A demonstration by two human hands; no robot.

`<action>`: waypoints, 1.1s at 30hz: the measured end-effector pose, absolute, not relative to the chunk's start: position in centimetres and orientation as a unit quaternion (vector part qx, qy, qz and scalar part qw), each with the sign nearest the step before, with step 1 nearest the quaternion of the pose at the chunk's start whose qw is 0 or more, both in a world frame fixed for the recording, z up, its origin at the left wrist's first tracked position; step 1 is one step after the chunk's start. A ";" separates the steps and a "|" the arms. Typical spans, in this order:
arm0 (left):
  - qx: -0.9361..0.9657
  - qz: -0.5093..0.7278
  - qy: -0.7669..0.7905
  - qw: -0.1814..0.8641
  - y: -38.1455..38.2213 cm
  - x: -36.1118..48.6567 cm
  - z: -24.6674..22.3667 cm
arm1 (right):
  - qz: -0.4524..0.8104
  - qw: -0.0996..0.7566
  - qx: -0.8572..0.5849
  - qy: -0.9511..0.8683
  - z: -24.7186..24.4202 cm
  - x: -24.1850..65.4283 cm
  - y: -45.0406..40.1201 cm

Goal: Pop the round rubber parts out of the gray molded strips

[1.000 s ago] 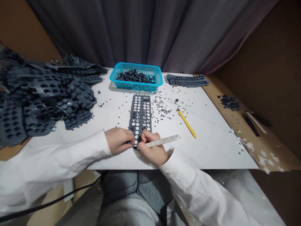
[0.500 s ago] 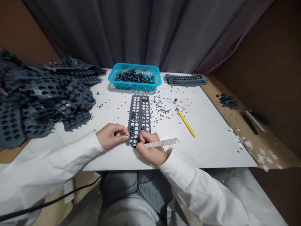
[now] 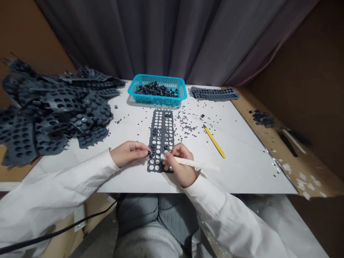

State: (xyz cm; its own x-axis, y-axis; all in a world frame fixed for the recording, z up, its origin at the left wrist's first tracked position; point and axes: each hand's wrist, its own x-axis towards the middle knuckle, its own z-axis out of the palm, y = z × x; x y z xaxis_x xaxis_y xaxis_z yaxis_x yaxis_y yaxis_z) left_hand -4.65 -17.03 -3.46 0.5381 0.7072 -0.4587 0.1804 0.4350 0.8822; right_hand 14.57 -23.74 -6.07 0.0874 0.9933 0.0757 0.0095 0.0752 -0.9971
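Note:
A dark grey rubber sheet [image 3: 163, 129] with rows of round holes lies lengthwise before me on the white tabletop, a few small black parts still seated in it. At its left edge my left hand [image 3: 131, 153] pinches a small black piece [image 3: 148, 153] between thumb and fingertips. My right hand [image 3: 183, 163] is closed around a white-wrapped tool [image 3: 193, 163], whose tip points left over the lower part of the sheet. Behind the sheet stands a blue basket [image 3: 157, 100] holding many small black parts [image 3: 156, 89].
A large heap of perforated grey sheets [image 3: 59, 107] covers the left side. A yellow pen-like tool [image 3: 214, 141] lies right of scattered black discs [image 3: 186, 125]. Another sheet [image 3: 214, 94] lies at the back right; black pieces [image 3: 262, 118] and dark tools [image 3: 287, 143] rest on brown board.
The right hand has moved right and tilted away from the left hand, uncovering the sheet's near end. A black piece now shows at the left fingertips. The whole view has shifted slightly.

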 end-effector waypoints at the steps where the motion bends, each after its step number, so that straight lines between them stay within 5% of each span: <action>1: 0.467 0.180 0.436 0.748 -17.2 -4.5 -3.5 | 0.440 0.563 -0.501 -0.489 -5.9 14.6 -23.8; 9: 0.335 0.167 0.369 0.851 -18.9 -3.2 -2.5 | 0.390 0.547 -0.450 -0.589 -3.3 14.2 -24.5; 23: 0.283 0.192 0.385 0.857 -19.1 -1.3 -2.2 | 0.421 0.539 -0.451 -0.574 -2.6 13.7 -24.5; 33: 0.261 0.264 0.441 0.817 -19.3 0.7 -1.3 | 0.160 0.597 -0.517 -0.592 -4.0 13.6 -24.3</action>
